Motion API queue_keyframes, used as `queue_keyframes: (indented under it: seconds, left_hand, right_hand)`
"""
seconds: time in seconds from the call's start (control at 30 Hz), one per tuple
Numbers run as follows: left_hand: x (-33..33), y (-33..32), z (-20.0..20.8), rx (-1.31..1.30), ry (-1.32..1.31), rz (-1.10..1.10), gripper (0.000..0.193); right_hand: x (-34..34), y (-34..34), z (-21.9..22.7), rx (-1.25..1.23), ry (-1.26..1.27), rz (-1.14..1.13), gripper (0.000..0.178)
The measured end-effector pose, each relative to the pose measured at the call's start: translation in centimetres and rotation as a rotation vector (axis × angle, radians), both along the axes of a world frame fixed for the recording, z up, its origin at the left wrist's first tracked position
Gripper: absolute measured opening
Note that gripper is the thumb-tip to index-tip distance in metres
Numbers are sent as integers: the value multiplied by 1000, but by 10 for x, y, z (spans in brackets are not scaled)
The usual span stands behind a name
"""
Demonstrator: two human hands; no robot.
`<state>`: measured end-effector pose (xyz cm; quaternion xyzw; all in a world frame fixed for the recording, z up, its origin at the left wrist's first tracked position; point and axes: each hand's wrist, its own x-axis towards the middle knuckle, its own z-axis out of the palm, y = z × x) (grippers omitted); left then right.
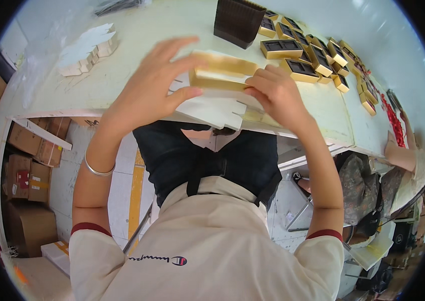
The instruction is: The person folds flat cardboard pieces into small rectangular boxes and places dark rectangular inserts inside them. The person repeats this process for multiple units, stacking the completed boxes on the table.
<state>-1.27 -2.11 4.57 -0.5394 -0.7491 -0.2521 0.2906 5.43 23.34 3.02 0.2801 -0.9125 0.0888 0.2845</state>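
1. Pale worktop carried finished gold boxes at the far right.
2. Left hand and right hand gripped a gold box between them, above white flat cardboard.

Gold cardboard box, half-folded, lying flat over white blanks, table edge

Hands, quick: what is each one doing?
Left hand: fingers closed on the gold box.
Right hand: gripping the same gold box.
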Motion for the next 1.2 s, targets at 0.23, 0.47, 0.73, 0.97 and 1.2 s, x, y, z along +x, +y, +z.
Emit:
queue_keyframes:
  seconds: [0.23, 0.47, 0.73, 0.97, 1.2]
  left_hand:
    - [17, 23, -31, -255, -205, 14, 29]
    - [-9, 4, -35, -276, -332, -123, 32]
    - [14, 3, -49, -224, -546, -271, 33]
    - [25, 30, -54, -83, -633, -51, 31]
    - [22, 29, -64, -24, -578, -82, 19]
  right_hand:
    - [23, -38, -7, -161, -250, 42, 13]
    - [25, -7, -2, -71, -398, 153, 39]
    - [18, -10, -20, -190, -413, 258, 22]
    - [13, -39, -39, -454, -550, 79, 19]
    - [37, -32, -17, -526, -706, 105, 45]
